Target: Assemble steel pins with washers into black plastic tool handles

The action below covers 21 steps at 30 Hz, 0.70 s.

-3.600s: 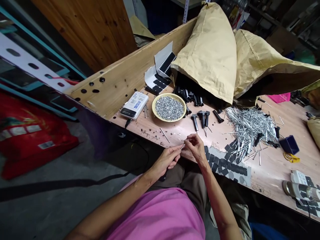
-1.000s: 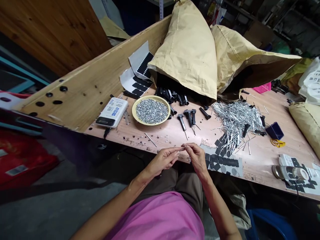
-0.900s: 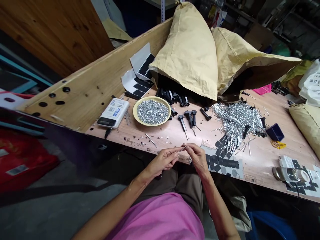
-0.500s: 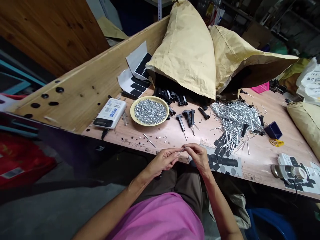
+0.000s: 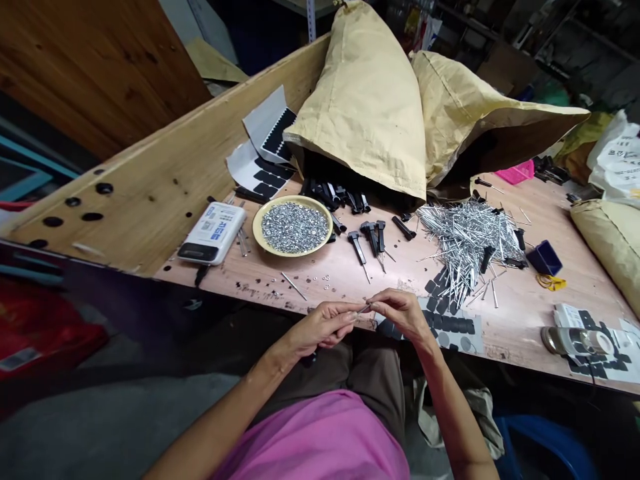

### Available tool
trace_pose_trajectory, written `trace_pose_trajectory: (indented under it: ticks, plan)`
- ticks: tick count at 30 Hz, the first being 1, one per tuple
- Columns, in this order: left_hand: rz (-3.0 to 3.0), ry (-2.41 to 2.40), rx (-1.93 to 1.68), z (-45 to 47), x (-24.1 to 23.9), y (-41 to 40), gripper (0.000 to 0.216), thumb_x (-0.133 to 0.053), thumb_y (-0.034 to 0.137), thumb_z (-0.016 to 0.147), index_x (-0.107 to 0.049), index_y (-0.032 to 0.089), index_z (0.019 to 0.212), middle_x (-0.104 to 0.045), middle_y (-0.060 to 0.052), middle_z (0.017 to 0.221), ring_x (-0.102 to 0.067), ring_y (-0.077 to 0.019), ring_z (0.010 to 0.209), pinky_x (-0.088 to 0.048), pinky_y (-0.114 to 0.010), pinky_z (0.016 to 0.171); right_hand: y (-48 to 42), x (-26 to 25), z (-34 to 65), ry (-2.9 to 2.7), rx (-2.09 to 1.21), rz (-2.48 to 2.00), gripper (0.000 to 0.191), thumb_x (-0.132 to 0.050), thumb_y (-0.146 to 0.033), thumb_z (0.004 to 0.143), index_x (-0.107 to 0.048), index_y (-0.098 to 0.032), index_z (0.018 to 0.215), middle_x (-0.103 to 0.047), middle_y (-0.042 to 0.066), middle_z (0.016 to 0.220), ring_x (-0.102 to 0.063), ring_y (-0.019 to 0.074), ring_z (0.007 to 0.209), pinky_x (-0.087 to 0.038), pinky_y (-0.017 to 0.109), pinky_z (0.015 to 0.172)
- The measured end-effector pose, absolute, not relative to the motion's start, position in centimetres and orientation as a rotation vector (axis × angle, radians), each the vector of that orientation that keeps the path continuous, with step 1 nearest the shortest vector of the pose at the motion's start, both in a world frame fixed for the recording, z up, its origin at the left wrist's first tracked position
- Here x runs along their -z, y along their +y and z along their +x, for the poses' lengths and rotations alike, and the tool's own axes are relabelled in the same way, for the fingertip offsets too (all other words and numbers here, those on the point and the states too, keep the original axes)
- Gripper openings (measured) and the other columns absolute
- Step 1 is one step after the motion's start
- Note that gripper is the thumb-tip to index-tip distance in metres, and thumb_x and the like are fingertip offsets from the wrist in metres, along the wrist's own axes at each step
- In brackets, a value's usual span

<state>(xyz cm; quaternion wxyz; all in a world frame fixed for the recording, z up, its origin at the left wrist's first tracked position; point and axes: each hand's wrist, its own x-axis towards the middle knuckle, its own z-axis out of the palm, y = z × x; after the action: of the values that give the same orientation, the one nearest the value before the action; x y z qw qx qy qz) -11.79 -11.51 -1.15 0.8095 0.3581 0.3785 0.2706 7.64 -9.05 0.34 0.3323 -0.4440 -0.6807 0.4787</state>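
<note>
Centre frame, just below the middle: the left hand (image 5: 320,328) pinches a slim metal pin (image 5: 365,309), the right hand (image 5: 403,312) meeting its end, grip too small to tell. A loosened pinch could drop it off the table (image 5: 515,327)!

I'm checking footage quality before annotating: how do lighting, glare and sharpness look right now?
Head view: the bench top is well lit, the background clutter dark; head view: the metal pin pile glints brightly; head view: the red bag looks dim and soft; head view: the thin rod at the left hand is too small for fine detail.
</note>
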Motion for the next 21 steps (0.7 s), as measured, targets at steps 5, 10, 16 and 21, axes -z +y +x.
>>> trace_pose_trajectory:
  ticks: [5, 10, 16, 21]
  plan:
    - [0.884, 0.846, -0.625, -11.4, 0.9, -11.4, 0.064, -0.063, 0.052, 0.072, -0.062, 0.009, 0.119, -0.033, 0.011, 0.047, -0.021, -0.0023, 0.040, -0.012, -0.019, 0.040, -9.4, -0.3, 7.6, -1.679, -1.233, -1.175, 0.032, -0.062, -0.053, 0.079, -0.073, -0.024, 0.082, -0.071, 0.003, 0.078, -0.066, 0.0151, 0.070, -0.052, 0.026, 0.066]
    - [0.861, 0.839, -0.619, -11.0, 1.0, -11.2, 0.066, -0.062, 0.055, 0.071, -0.061, 0.008, 0.118, -0.034, 0.011, 0.047, -0.019, -0.0020, 0.039, -0.012, -0.020, 0.040, -9.6, 0.2, 7.3, -1.612, -1.243, -1.198, 0.031, -0.062, -0.053, 0.079, -0.071, -0.024, 0.074, -0.068, 0.003, 0.071, -0.064, 0.0164, 0.069, -0.051, 0.031, 0.071]
    - [0.849, 0.872, -0.653, -10.5, 1.4, -11.2, 0.066, -0.062, 0.056, 0.072, -0.058, 0.009, 0.117, -0.034, 0.012, 0.048, -0.019, -0.0021, 0.039, -0.013, -0.019, 0.039, -9.6, 1.3, 6.4, -1.460, -1.289, -1.206, 0.034, -0.062, -0.057, 0.076, -0.065, -0.023, 0.076, -0.062, 0.003, 0.082, -0.062, 0.0154, 0.072, -0.052, 0.030, 0.070]
    - [0.840, 0.908, -0.679, -10.1, 1.0, -10.9, 0.054, -0.061, 0.057, 0.072, -0.059, 0.012, 0.101, -0.036, 0.011, 0.049, -0.020, -0.0017, 0.038, -0.013, -0.018, 0.038, -9.5, 1.6, 6.2, -1.475, -1.108, -1.319, 0.041, -0.057, -0.062, 0.078, -0.065, -0.023, 0.086, -0.059, 0.006, 0.097, -0.060, 0.0181, 0.087, -0.050, 0.034, 0.082]
